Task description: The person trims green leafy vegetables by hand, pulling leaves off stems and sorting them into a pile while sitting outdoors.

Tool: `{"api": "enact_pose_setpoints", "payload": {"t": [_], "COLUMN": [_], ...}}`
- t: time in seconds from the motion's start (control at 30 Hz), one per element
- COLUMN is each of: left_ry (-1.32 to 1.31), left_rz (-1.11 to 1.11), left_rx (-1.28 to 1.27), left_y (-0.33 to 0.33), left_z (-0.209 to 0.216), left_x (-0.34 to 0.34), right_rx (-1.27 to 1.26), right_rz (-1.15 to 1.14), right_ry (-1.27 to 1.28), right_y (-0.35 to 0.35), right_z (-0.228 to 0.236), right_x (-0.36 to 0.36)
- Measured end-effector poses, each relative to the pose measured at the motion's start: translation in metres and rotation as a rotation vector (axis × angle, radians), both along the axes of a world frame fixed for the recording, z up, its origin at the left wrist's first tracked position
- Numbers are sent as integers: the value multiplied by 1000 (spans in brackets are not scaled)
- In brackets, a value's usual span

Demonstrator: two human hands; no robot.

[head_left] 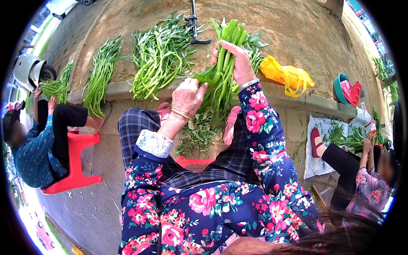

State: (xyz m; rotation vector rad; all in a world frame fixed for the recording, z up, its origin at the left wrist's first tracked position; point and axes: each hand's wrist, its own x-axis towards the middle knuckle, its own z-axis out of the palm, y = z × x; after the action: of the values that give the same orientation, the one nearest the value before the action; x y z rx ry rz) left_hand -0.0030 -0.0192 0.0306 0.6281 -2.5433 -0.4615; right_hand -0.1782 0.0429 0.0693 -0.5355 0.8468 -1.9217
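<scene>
My right hand (239, 63) is wrapped round a bunch of leafy green water spinach (220, 76). Its thick cut stems point up and away, while the leaves hang down between my knees. Close to the left side of the bunch, my left hand (187, 98) has its fingers curled in a pinch beside a leaf. Whatever sits between those fingertips is hidden. Below the bunch, a heap of loose plucked leaves (199, 135) lies on the ground between my pink shoes.
Beyond the kerb (119, 90) lies a large pile of greens (158, 59), with another bundle (102, 70) to its left. A black walking stick (192, 25) and a yellow bag (282, 75) are near. People handle greens on both sides, one on a red stool (76, 159). A teal basin (340, 88) stands right.
</scene>
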Motion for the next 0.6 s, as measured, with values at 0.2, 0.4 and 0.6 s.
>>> {"api": "enact_pose_setpoints", "payload": {"t": [0.2,0.4,0.6], "left_ry": [68,32,131], "left_rz": [-2,54,43], "left_rx": [66,203,280], "left_y": [-3,1,-7], "left_z": [-3,2,-7], "left_x": [-1,-3,-4], "right_rx": [-15,-1,-15], "right_rz": [9,20,17], "right_ry": [24,15,-12], "right_y": [-1,0,-1], "right_z": [1,2,0], "right_x": [1,1,1]}}
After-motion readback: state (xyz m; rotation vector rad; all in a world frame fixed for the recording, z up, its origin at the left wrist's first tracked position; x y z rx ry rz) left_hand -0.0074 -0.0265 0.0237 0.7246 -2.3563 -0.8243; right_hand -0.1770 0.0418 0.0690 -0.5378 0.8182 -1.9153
